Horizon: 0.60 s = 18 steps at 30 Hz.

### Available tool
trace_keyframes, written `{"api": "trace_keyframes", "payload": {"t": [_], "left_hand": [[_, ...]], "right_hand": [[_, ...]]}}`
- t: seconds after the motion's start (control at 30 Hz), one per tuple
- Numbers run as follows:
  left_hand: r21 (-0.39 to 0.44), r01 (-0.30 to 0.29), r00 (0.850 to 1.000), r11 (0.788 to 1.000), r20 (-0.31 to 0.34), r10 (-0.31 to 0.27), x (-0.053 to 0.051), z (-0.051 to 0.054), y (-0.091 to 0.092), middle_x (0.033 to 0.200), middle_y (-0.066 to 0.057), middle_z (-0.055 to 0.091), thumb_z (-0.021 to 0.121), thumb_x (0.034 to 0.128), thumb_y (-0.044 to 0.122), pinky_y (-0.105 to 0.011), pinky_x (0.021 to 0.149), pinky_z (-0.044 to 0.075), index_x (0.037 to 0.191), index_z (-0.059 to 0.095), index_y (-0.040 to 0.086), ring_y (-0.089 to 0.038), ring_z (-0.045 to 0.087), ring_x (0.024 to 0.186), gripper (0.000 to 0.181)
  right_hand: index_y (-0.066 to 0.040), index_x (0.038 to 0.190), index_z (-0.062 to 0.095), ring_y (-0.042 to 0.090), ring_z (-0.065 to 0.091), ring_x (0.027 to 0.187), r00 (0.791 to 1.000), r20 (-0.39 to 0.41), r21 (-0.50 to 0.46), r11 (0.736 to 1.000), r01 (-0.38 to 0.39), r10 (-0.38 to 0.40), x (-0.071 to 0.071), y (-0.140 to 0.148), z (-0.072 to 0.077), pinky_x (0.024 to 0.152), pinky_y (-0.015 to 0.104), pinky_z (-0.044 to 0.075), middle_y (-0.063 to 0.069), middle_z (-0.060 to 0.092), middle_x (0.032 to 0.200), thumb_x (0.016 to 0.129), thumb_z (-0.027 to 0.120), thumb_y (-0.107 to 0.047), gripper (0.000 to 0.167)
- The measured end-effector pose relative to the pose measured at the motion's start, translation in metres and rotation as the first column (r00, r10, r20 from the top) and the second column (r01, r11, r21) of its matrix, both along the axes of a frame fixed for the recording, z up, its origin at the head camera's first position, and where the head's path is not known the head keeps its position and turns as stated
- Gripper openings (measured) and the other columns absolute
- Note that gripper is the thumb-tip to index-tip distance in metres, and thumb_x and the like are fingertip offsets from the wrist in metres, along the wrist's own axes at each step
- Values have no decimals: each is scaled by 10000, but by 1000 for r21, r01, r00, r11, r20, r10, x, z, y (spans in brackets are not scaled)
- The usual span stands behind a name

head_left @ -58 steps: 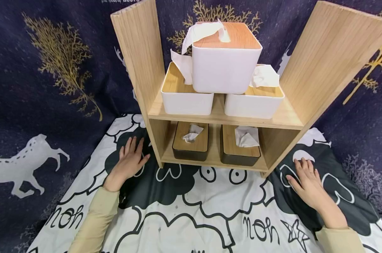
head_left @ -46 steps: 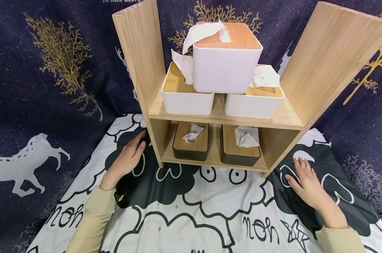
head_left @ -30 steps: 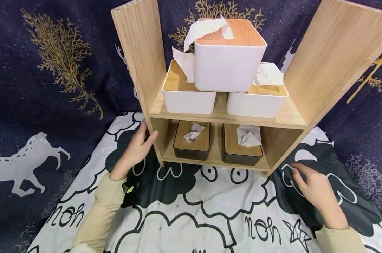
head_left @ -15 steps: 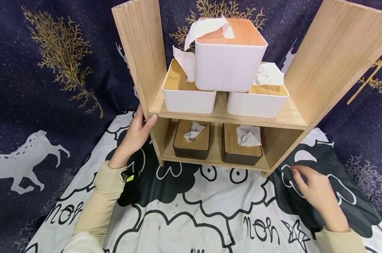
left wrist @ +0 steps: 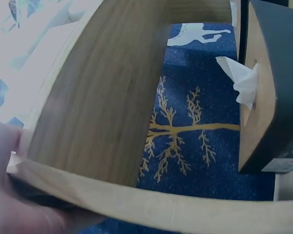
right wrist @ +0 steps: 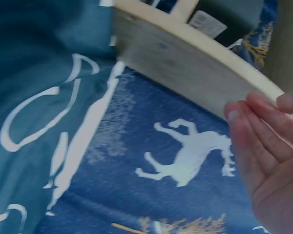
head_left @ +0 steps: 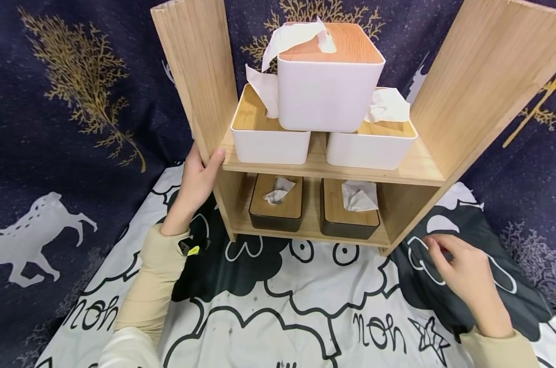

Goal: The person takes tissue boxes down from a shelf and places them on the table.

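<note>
Left grip (head_left: 196, 181) is holding the shelf (head_left: 477, 92) by its left panel (head_left: 199, 66): thumb lying over the front edge near the middle board, fingers running along the outer face. Right grip (head_left: 466, 268) is holding nothing, fingers together and loosely bent, sitting just off the shelf's right side. Can't tell if it's resting on the patterned cloth (head_left: 259, 327). Shelf is standing upright between both grips. On its middle board, the top white box (head_left: 328, 94) is bridging the left white box (head_left: 270, 147) and right white box (head_left: 365, 151); the left dark box (head_left: 280, 212) and right dark box (head_left: 349, 220) are sitting below. I'm reading this as grasping the shelf, left side only. Next move is probably calling for right grip meeting the right side at matching height, keeping the stack level.
</note>
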<state>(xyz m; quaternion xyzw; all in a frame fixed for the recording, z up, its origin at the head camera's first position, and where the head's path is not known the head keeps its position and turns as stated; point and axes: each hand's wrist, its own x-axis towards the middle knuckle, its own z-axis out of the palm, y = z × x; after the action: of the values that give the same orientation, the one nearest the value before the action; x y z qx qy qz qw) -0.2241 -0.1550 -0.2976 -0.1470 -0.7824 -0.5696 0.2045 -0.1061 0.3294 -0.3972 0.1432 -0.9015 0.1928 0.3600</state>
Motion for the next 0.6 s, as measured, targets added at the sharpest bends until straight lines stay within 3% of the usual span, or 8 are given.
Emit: {"api": "trace_keyframes", "payload": {"t": [0.07, 0.2, 0.4, 0.6], "left_hand": [[10, -29, 1000, 1000, 12, 29, -1, 1, 1, 1220, -206, 562, 518, 958, 165, -289, 915, 441, 1343, 434, -52, -221, 563, 1055, 450], [64, -54, 998, 997, 23, 52, -4, 2, 5, 1216, -203, 570, 535, 934, 157, -280, 917, 439, 1331, 457, -52, -209, 561, 1050, 456], [178, -2, 1000, 984, -4, 2, -7, 0, 10, 1205, -202, 564, 510, 908, 93, -254, 920, 430, 1332, 459, -73, -138, 548, 1023, 458], [222, 9, 999, 975, -50, 3, -10, -3, 11, 1175, -212, 572, 491, 879, 59, -243, 923, 418, 1310, 471, -96, -124, 540, 1007, 458]], "right_hand": [[-49, 854, 724, -208, 431, 764, 997, -59, -27, 999, -42, 40, -1, -4, 5, 625, 170, 392, 73, 692, 765, 882, 608, -183, 180], [5, 824, 709, -194, 422, 788, 985, -136, -65, 991, -117, 108, 0, -18, 20, 734, 29, 328, 106, 671, 737, 952, 534, -294, 369], [42, 784, 696, -141, 453, 778, 962, -198, -80, 975, -208, 189, 0, -37, 38, 768, 24, 323, 138, 655, 708, 968, 521, -348, 466], [58, 788, 702, -130, 534, 902, 927, -253, -93, 947, -308, 277, -3, -53, 48, 869, 28, 365, 181, 658, 724, 950, 567, -257, 379]]}}
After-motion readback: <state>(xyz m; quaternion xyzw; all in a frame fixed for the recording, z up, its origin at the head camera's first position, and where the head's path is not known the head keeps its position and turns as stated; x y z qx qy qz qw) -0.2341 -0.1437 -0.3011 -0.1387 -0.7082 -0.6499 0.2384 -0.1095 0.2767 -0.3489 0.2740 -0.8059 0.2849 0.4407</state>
